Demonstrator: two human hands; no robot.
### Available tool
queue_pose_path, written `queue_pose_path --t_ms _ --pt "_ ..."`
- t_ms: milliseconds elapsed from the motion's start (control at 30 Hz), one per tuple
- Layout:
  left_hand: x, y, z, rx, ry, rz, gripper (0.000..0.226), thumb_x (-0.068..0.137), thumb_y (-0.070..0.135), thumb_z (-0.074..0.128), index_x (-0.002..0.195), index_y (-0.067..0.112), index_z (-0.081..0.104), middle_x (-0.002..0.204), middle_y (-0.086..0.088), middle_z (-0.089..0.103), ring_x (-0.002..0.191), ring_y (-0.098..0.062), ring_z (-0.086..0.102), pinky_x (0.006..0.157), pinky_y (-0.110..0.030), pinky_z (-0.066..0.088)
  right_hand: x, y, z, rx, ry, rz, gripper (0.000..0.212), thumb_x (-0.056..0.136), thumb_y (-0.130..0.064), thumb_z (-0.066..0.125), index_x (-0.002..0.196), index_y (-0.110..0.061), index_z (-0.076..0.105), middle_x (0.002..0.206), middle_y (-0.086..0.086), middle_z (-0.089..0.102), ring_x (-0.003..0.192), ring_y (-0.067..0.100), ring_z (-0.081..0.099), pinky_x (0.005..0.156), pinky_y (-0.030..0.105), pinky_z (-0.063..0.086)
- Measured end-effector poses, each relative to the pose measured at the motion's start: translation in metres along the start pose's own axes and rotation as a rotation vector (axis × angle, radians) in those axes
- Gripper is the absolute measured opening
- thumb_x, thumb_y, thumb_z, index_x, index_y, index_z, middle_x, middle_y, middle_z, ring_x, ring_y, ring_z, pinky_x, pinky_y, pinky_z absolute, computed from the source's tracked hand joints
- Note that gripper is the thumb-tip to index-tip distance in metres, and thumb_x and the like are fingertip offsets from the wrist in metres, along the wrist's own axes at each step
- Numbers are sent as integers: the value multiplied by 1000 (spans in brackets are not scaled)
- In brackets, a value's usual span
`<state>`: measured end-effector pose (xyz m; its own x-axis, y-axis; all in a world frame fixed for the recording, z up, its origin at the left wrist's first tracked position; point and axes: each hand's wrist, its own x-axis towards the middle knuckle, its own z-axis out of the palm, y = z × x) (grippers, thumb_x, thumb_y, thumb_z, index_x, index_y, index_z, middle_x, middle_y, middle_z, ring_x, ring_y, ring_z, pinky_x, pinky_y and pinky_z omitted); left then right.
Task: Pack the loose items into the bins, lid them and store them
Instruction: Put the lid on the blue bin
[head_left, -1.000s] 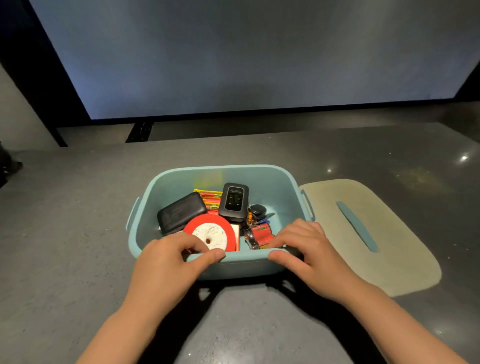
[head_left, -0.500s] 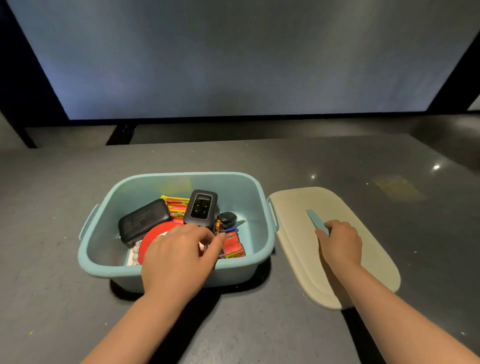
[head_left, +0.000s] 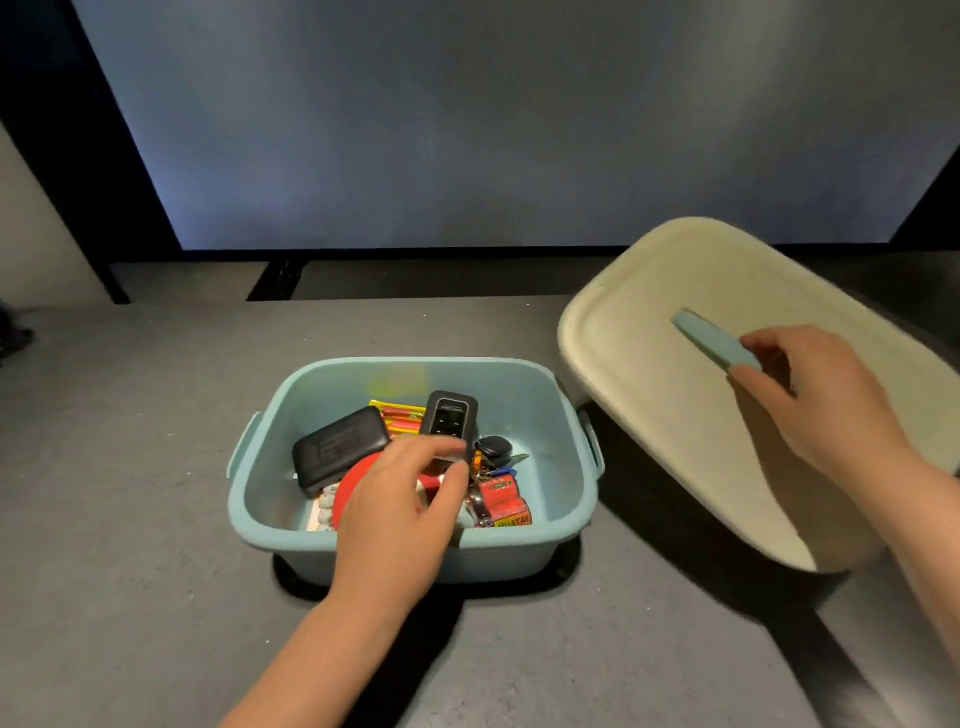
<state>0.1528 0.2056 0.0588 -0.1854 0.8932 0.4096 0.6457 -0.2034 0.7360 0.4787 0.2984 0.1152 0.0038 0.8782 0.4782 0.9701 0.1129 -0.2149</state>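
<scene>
A teal bin (head_left: 519, 551) stands open on the dark table. Inside lie a black case (head_left: 332, 452), a grey handheld device (head_left: 449, 418), a red tape roll (head_left: 356, 480), a bunch of keys (head_left: 493, 449), a red battery pack (head_left: 501, 499) and a yellow-red packet (head_left: 397, 418). My left hand (head_left: 400, 509) reaches over the near rim, with its index finger and thumb pinching the device's lower end. My right hand (head_left: 810, 400) grips the teal handle (head_left: 709, 343) of the beige lid (head_left: 639, 395). The lid hangs tilted in the air to the right of the bin.
The dark grey table (head_left: 130, 519) spreads around the bin. A large pale screen (head_left: 389, 130) stands behind the table's far edge, with a dark gap below it. The raised lid casts a shadow on the table at the right.
My right hand has lifted the lid off the table by its handle and tilted it up. My left hand stays in the bin, its fingers now at the grey device.
</scene>
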Motion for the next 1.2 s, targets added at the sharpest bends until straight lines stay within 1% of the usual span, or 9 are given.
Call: queue_pose_path --t_ms 67,200,367,567,767,900,1000,1100,1200 --pt "6 3 -14 -125 111 39 17 86 19 59 98 28 66 100 17 60 95 -4 58 79 -16 44 8 -37 -11 15 -25 -125 34 87 -36 59 119 -22 58 102 -3 58 88 13 49 72 32 43" --pt "18 0 -47 32 225 127 23 84 20 58 106 25 66 111 13 56 106 -3 49 90 -15 36 4 -118 2 133 -138 -368 26 89 -34 60 113 -26 60 102 -8 57 92 12 48 75 31 44" --pt "16 -34 -70 249 17 8 30 87 28 61 117 26 63 129 10 55 121 -9 45 102 -29 35 -11 -181 55 247 -280 -492 25 92 -35 58 116 -27 59 112 -9 59 99 9 46 84 26 44" --pt "13 -63 -72 377 -80 -63 35 88 37 54 123 33 58 138 14 46 128 -9 37 105 -21 17 -17 -209 97 279 -372 -495 27 93 -36 55 119 -29 58 117 -9 59 99 6 45 86 18 38" --pt "28 -54 -47 394 -146 2 37 90 41 50 126 35 53 142 14 42 131 -11 35 108 -28 22 -27 -209 103 376 -375 -440 29 93 -38 54 120 -29 59 116 -13 59 100 0 42 87 15 36" --pt "38 -35 -17 357 -218 94 40 91 44 46 130 37 49 145 15 38 133 -10 31 110 -27 20 -43 -177 91 412 -193 -249 23 92 -29 58 114 -28 63 114 -14 60 110 5 46 93 23 33" --pt "44 -18 6 361 -331 221 43 90 47 46 131 34 47 147 13 35 135 -12 27 110 -27 16 -54 -141 81 341 -55 39 39 84 -26 67 122 -26 58 125 -10 55 124 14 41 98 27 29" --pt "46 -10 25 376 -426 296 43 91 50 42 130 33 47 147 10 34 136 -12 24 110 -28 12 -65 -124 79 519 -266 476 80 79 -48 68 145 -20 33 145 -4 41 135 17 33 107 34 32" --pt "48 -13 29 388 -447 305 44 92 52 39 133 35 43 148 12 33 137 -11 22 112 -28 10 -71 -121 86 954 -396 744 65 76 -47 72 130 -16 54 118 -4 67 104 14 65 82 26 51"
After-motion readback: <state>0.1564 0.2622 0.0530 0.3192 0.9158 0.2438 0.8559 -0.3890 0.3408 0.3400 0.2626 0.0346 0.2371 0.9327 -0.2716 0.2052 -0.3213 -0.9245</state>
